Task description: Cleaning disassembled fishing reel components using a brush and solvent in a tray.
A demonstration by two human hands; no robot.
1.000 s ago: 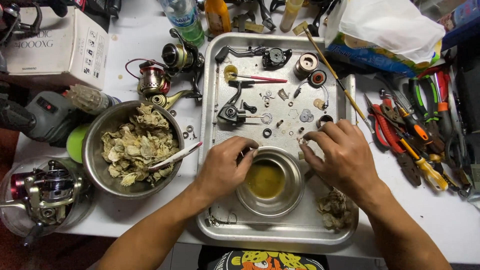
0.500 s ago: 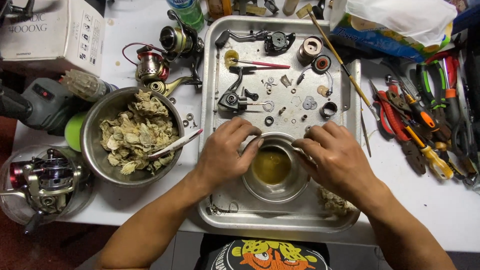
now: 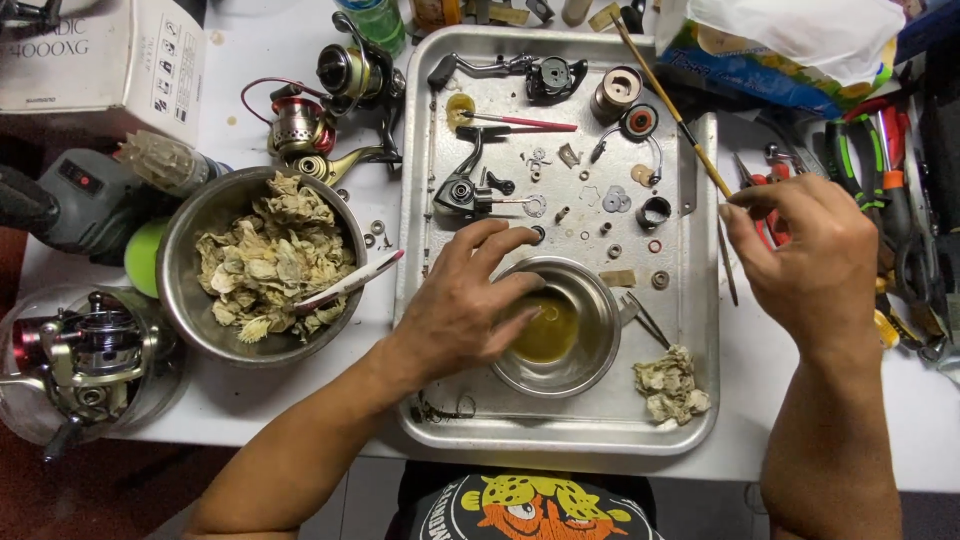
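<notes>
Left hand (image 3: 465, 305) lies spread over the near rim of the small steel bowl (image 3: 590, 345) of yellow liquid, mid-tray (image 3: 560, 435); grip flat, pinching nothing. Right hand (image 3: 810, 265) off the tray's right edge, above the white worktop (image 3: 925, 420); grip loosely curled, contents indiscernible. Bare tray floor between bowl and rag wad (image 3: 672, 385).

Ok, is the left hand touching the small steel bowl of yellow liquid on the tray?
Touching. The head view shows the left hand lying over the small steel bowl's rim, fingertips inside above the liquid.
</notes>
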